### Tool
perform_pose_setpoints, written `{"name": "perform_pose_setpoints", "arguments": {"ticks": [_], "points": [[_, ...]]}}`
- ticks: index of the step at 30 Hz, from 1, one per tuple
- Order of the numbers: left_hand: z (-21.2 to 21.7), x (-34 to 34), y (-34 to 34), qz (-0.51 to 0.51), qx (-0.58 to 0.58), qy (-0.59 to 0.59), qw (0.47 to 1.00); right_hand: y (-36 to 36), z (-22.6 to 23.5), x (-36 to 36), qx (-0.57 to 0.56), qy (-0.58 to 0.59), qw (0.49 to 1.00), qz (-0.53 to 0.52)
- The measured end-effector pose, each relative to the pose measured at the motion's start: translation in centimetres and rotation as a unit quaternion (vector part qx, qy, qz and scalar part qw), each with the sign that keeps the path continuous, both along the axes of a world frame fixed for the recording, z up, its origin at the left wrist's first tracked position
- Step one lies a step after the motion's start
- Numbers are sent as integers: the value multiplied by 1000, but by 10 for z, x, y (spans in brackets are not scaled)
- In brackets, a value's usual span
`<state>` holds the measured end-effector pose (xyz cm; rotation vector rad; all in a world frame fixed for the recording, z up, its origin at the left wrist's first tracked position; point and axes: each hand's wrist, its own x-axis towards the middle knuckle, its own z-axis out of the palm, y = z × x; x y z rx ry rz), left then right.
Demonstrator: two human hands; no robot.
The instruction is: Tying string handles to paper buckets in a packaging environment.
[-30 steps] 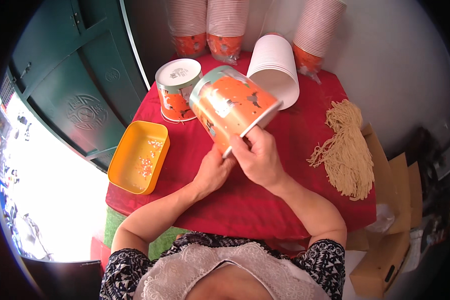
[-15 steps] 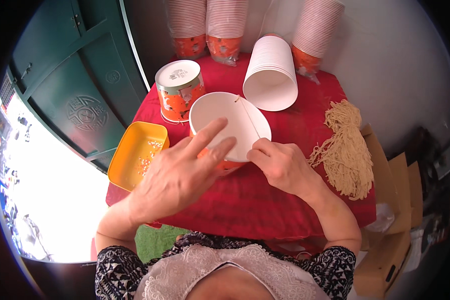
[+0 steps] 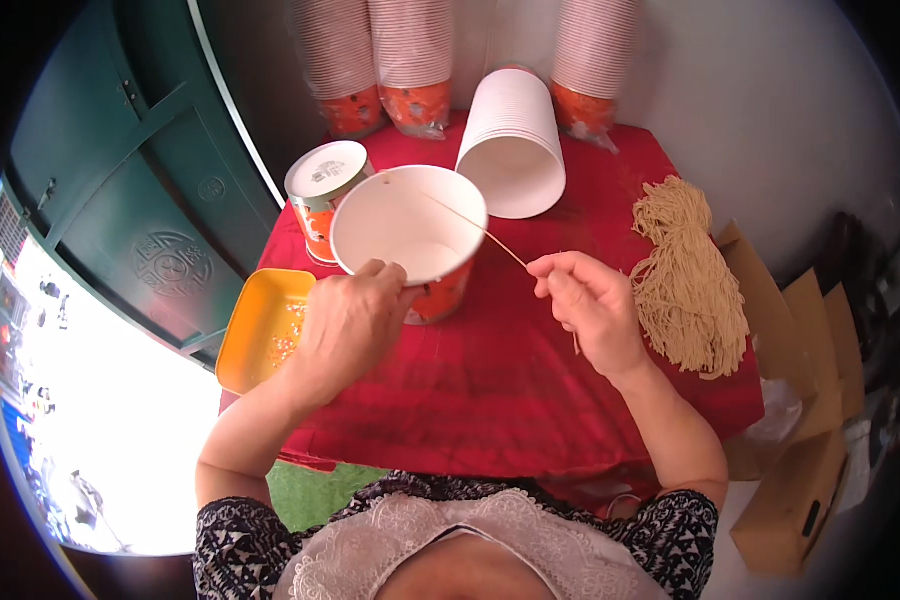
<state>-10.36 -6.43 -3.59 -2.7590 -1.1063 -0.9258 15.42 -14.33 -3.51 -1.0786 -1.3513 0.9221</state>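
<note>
A white-lined paper bucket (image 3: 406, 222) with an orange printed outside stands open-topped near the middle of the table. My left hand (image 3: 358, 318) is closed on its near rim, the fingers curled over the edge and the thumb against the outer wall. To the right, my right hand (image 3: 595, 312) pinches a thin tan cord (image 3: 510, 250). That cord runs taut from my fingertips across the bucket's right rim, and a loose end hangs below my palm. A small hole shows in the bucket's far wall.
An upside-down bucket (image 3: 322, 222) stands behind on the left, near a yellow tray (image 3: 232, 335) with small pale bits. Nested white buckets (image 3: 510, 150) lie at the back. A cord bundle (image 3: 688, 290) lies right, beside cardboard boxes (image 3: 785, 500). Wrapped bucket stacks (image 3: 410, 60) stand behind.
My right hand has moved right, away from the bucket, drawing the cord out. My left hand has gone from above the opening to gripping the near rim. The view has shifted slightly.
</note>
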Motion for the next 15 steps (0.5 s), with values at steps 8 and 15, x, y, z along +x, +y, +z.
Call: {"name": "perform_pose_setpoints", "arguments": {"ticks": [8, 15], "points": [[-14, 1, 5, 94, -54, 71, 992, -6, -3, 12, -82, 276, 953, 94], [-1, 22, -37, -99, -8, -143, 985, -2, 4, -7, -25, 403, 911, 83]]}}
